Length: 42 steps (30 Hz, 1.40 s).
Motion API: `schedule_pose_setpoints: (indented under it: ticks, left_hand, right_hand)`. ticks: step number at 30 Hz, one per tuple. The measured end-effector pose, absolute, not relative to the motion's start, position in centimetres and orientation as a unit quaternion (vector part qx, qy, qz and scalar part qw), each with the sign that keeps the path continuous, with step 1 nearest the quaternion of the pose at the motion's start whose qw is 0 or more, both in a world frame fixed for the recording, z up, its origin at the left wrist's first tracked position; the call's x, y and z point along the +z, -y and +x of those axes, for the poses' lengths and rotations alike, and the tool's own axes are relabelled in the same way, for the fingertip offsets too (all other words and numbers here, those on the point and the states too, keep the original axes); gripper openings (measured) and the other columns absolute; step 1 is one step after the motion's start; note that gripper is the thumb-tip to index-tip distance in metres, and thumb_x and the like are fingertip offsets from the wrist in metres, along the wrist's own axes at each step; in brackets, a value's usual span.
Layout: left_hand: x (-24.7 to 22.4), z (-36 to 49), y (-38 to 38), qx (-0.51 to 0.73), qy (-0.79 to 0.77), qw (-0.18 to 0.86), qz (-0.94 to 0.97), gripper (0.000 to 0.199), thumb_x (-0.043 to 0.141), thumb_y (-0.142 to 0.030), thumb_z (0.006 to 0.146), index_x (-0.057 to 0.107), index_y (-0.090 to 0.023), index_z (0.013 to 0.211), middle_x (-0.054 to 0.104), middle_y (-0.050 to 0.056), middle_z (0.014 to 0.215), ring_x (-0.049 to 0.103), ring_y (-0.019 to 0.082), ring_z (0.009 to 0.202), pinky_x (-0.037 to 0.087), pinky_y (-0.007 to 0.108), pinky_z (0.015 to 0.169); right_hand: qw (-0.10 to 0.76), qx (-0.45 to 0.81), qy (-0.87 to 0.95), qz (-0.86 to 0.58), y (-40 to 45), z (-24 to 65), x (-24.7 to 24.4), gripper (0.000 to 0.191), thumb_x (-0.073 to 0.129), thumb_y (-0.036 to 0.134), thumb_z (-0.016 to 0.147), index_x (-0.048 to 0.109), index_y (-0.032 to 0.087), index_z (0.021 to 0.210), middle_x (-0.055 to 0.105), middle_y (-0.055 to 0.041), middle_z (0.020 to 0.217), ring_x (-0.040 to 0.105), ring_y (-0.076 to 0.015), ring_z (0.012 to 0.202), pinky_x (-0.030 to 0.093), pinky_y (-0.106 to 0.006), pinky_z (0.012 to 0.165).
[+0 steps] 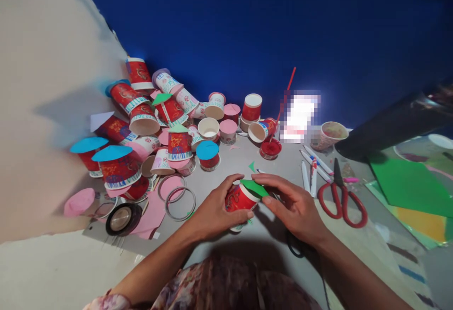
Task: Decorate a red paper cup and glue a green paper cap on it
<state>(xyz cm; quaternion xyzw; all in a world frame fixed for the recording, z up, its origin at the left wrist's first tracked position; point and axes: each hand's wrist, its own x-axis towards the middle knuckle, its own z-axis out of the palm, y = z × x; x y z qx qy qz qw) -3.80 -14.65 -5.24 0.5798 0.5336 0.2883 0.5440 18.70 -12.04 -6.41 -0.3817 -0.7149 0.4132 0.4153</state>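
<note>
Tilting toward the right hand (297,206), a red printed paper cup (244,199) is grasped above the grey tabletop (202,189) by the curled fingers and thumb of the left hand (214,210). At its rim, a green paper top (253,187) is pinched between the right fingers and thumb. Decorated paper cups (116,168) are heaped leftward; red-handled scissors (339,178) are laid rightward.

Red cup (241,198): partly hidden by left hand (218,208).
Bright panel (300,116): pixelated, unreadable.
Black tube (392,122): cut off by the right edge.
</note>
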Motion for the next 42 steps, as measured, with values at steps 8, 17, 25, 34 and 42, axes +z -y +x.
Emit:
schedule_pose_setpoints:
  ticks: [8,17,25,34,42]
  left_hand:
    - [-5.5,-3.8,14.8,0.291,-0.527,0.52,0.606,0.083,0.081,-0.047,0.081,0.046,-0.024,0.152,0.068,0.007,0.118,0.065,0.026,0.105,0.053,0.036,0.091]
    - [-6.2,-3.3,14.9,0.319,-0.5,0.497,0.634,0.094,0.087,-0.037,0.075,0.042,-0.025,0.157,0.064,0.011,0.141,0.058,0.034,0.133,0.046,0.045,0.113]
    - [-8.8,-2.0,14.1,0.384,-0.482,0.473,0.63,0.102,0.091,-0.04,0.073,0.039,-0.028,0.16,0.049,0.013,0.161,0.045,0.034,0.149,0.03,0.047,0.126]
    - [-9.1,-3.3,14.4,0.398,-0.513,0.433,0.625,0.09,0.079,-0.02,0.078,0.038,-0.023,0.158,0.041,0.016,0.161,0.038,0.032,0.152,0.025,0.047,0.127]
    - [-7.4,-3.4,13.9,0.463,-0.58,0.465,0.483,0.037,0.063,-0.044,0.089,0.068,-0.02,0.117,0.066,0.004,0.1,0.059,0.019,0.088,0.047,0.031,0.08]
  right_hand:
    - [0.432,0.356,0.76,-0.33,12.1,18.6,-6.4,0.027,0.065,0.025,0.098,0.072,0.028,0.124,0.076,-0.0084,0.127,0.069,-0.0251,0.122,0.057,-0.046,0.105]
    - [0.437,0.32,0.773,-0.33,12.1,18.5,-6.6,0.028,0.066,0.023,0.097,0.072,0.029,0.123,0.077,-0.008,0.124,0.071,-0.0255,0.119,0.057,-0.047,0.103]
    - [0.469,0.319,0.755,-0.329,12.2,18.6,-7.3,0.043,0.067,0.018,0.096,0.064,0.031,0.137,0.071,-0.0087,0.135,0.064,-0.0255,0.127,0.054,-0.048,0.107]
    - [0.451,0.373,0.681,-0.441,11.6,19.3,-8.7,0.033,0.062,0.031,0.1,0.067,0.025,0.132,0.071,-0.0104,0.135,0.075,-0.0221,0.105,0.063,-0.038,0.091]
    - [0.448,0.307,0.731,-0.413,11.0,18.8,-9.4,0.029,0.066,0.026,0.097,0.071,0.025,0.126,0.073,-0.0094,0.131,0.071,-0.0241,0.117,0.061,-0.041,0.098]
